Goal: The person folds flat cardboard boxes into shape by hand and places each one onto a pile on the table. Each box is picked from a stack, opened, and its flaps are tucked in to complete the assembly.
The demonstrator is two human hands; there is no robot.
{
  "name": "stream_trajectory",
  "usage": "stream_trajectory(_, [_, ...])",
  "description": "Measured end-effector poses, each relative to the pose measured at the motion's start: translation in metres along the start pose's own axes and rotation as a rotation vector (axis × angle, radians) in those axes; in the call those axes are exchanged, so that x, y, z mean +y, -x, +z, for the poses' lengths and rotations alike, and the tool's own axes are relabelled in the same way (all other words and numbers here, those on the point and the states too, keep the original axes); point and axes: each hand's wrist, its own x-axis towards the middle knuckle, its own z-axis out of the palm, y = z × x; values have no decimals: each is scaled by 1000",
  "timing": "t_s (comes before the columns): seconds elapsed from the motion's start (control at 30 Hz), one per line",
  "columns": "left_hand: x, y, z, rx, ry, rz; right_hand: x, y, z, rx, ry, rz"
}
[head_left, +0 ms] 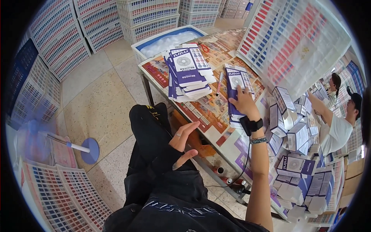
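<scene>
My right hand (246, 103) rests on a narrow stack of flat, folded white-and-purple cartons (236, 80), fingers spread across the top one and thumb near its left edge. A dark watch-like band and a beaded bracelet circle that wrist, and a black cable hangs from it. Over my lap, short of the table edge, my left hand (183, 144) hovers open with a ring on one finger and nothing in it. A taller, uneven pile of the same flat cartons (187, 63) lies further left on the table. Between the two stacks is a red-and-white marker pen (219, 84).
Many folded-up boxes (297, 137) heap along the table's right side, where two other people (340, 127) sit. A big white plastic crate (284, 38) leans at the back. Stacked crates (148, 17) line the far floor; a blue-lined bin (166, 40) stands behind the table (205, 110).
</scene>
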Motion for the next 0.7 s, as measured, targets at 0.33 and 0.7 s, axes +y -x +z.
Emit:
stream_trajectory(0.33, [-11, 7, 4, -11, 115, -77, 3, 20, -28, 410, -237, -146])
stream_trajectory(0.7, [-15, 6, 13, -51, 244, -109, 3, 15, -8, 431, -120, -135])
